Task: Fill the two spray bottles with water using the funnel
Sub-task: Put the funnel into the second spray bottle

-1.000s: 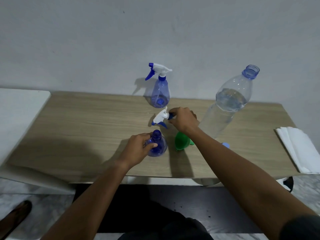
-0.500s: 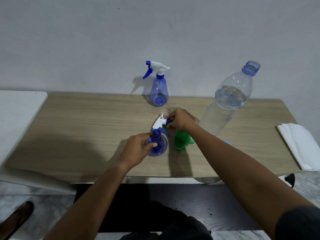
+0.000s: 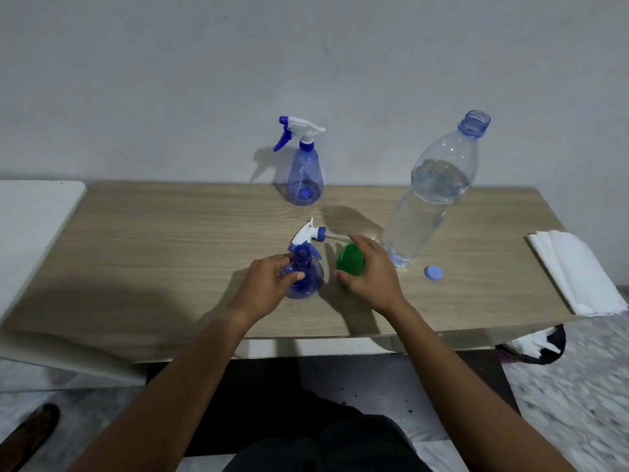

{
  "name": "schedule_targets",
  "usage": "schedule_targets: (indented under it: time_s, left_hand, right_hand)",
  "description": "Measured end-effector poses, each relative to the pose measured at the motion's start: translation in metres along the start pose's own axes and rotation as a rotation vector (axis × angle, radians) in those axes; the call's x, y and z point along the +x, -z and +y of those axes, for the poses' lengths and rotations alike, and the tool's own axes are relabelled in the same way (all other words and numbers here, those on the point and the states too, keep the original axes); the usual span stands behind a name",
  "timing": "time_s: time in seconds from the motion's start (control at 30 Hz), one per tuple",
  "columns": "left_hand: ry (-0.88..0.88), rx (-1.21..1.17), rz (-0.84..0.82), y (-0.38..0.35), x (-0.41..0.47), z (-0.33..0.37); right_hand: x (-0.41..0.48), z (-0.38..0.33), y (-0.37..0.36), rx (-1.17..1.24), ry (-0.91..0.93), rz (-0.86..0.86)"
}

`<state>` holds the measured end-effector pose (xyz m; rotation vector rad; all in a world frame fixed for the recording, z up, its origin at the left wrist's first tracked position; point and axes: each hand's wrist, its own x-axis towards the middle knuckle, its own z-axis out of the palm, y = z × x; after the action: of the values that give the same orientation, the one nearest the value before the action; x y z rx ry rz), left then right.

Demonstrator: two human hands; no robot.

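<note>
Two grips matter: our left hand (image 3: 269, 284) clasps the small translucent blue spray bottle (image 3: 304, 279) near the wooden table's (image 3: 170, 240) front edge, and our right hand (image 3: 369, 272) has closed round the green plastic funnel (image 3: 350, 261) beside it. A moment ago that hand carried the white trigger head (image 3: 308, 233); it now lies behind the open neck. The funnel goes in next. A second capped spray bottle (image 3: 304, 180) stands at the back edge, the large clear water bottle (image 3: 430, 195) to the right.

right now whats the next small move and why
Probably lift the green funnel and seat it in the near spray bottle. Its neck is open, its trigger head lies on the table behind, the left hand steadies it, and the right hand grips the funnel.
</note>
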<state>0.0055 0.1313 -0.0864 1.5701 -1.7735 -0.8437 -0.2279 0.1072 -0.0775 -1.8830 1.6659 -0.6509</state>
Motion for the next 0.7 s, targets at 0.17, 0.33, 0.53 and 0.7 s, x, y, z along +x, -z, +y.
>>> schedule_targets:
  time_s: [0.17,0.33,0.53,0.7]
  left_hand:
    - [0.023,-0.012,-0.021,0.002,0.001,0.001]
    - [0.049,-0.019,-0.024,0.000,0.000,0.008]
    - [0.077,-0.049,-0.026,-0.016,-0.001,0.023]
    - [0.094,-0.046,-0.024,-0.035,-0.001,0.041]
  right_hand:
    - [-0.005,0.015,0.003,-0.120,-0.028,-0.115]
    - [-0.009,0.014,0.010,-0.109,-0.045,-0.094]
    - [-0.011,-0.014,0.047,0.463,-0.087,0.125]
    - [-0.006,-0.034,0.075,1.067,-0.151,-0.105]
